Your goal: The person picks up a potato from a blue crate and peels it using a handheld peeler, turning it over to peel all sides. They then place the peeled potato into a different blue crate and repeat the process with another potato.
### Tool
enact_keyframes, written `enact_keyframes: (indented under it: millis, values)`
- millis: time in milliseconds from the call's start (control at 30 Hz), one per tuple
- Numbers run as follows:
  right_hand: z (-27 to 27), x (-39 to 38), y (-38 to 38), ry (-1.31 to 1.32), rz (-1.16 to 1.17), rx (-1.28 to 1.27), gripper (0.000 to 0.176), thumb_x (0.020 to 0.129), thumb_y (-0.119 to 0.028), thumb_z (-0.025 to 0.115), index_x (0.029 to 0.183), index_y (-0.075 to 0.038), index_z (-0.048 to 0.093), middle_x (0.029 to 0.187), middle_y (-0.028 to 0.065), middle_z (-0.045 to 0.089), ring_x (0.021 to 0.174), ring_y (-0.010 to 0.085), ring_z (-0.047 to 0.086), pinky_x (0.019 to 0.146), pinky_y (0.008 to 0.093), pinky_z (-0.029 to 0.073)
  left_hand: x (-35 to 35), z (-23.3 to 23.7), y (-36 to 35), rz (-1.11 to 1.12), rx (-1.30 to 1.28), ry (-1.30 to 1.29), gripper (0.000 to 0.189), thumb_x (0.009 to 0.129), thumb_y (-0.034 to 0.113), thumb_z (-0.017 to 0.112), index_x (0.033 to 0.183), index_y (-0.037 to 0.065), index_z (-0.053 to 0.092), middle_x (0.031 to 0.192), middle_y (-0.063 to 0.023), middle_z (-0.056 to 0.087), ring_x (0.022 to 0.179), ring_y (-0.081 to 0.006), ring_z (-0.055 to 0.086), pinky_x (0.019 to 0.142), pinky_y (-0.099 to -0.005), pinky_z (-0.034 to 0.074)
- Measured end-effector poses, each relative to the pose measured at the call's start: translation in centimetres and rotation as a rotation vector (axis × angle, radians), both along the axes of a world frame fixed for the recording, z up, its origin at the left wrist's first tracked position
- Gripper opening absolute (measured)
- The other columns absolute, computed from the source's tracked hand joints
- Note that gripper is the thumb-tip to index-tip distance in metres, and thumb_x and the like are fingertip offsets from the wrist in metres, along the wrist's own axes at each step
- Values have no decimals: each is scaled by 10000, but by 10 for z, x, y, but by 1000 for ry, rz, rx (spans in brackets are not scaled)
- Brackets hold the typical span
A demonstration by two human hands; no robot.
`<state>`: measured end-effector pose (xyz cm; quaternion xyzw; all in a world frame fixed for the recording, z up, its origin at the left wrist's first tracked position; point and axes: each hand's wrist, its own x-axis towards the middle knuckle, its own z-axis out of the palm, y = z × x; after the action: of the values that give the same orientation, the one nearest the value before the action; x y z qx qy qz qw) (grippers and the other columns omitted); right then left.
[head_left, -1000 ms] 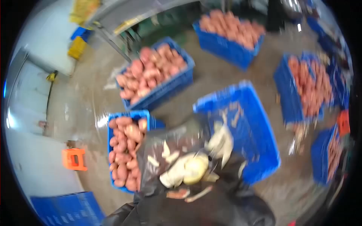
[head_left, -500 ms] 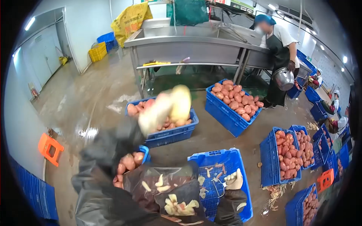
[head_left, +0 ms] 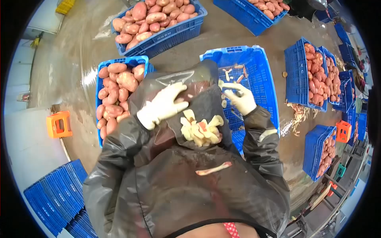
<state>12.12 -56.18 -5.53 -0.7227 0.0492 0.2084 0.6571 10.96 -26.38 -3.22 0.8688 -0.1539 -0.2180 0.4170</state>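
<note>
My left hand (head_left: 164,105), in a white glove, lies over the dark apron (head_left: 178,79) on my lap with fingers spread and nothing in it. Just beside it, a heap of pale potato peelings (head_left: 201,131) rests in a fold of the apron. My right hand (head_left: 243,100), also gloved, is curled above the blue crate (head_left: 260,75) on my right. A thin metal peeler (head_left: 235,114) shows below its palm, partly hidden by the hand. A longer strip of peel (head_left: 214,168) lies higher on my apron. Scattered peelings lie in the crate.
A small crate of unpeeled potatoes (head_left: 115,89) stands at my left, with a larger potato crate (head_left: 158,41) beyond it. More potato crates (head_left: 297,75) stand at right. An orange stool (head_left: 59,124) and stacked blue crates (head_left: 55,194) are at left. The floor looks wet.
My view has tipped down. My left hand, earlier raised and blurred with a peeled potato over the far crate, is now down at my lap without it. My right hand stays by the right crate.
</note>
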Motion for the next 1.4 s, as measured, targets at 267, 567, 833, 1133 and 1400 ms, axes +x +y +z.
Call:
enact_keyframes:
  millis: [267, 567, 833, 1133, 1400]
  values:
    - [-5, -2, 53, -531, 358, -513, 253, 704, -129, 699, 906, -89, 552, 843, 70, 562, 783, 253, 597, 673, 333, 486, -60, -37, -10, 80, 268, -326, 533, 653, 118, 678, 1148, 7, 513, 1352, -276, 327, 1059, -361, 504, 863, -409, 415]
    - [25, -79, 75, -637, 835, -660, 422, 691, -206, 686, 1081, -105, 560, 1096, 133, 511, 703, 312, 609, 619, 375, 517, -73, -4, -16, -20, 38, -684, 460, 670, 165, 629, 1093, 37, 498, 1003, -160, 536, 901, -318, 557, 661, -391, 479]
    - [41, -71, -5, -278, 306, -443, 151, 690, 33, 635, 815, -51, 638, 830, 72, 623, 723, 172, 593, 617, 294, 463, -101, 19, 42, 315, -172, -62, 329, 766, 160, 626, 1062, 31, 565, 980, -149, 589, 957, -297, 556, 838, -363, 441]
    - [-56, -49, -78, 43, -79, -765, 120, 856, -96, 562, 909, -30, 647, 844, 83, 646, 723, 161, 596, 664, 296, 479, 69, -165, 212, 1092, 607, -37, 842, 715, 461, 660, 1343, 12, 324, 1350, -269, 330, 1181, -412, 406, 980, -419, 370]
    - [-238, -102, -117, 731, -584, 235, 426, 929, -352, 395, 1130, -5, 538, 1174, 143, 555, 1038, 267, 524, 912, 385, 418, -175, -82, 144, 1444, 358, -422, 746, 745, 225, 714, 1334, -10, 322, 1368, -227, 318, 1266, -343, 317, 1047, -404, 268]
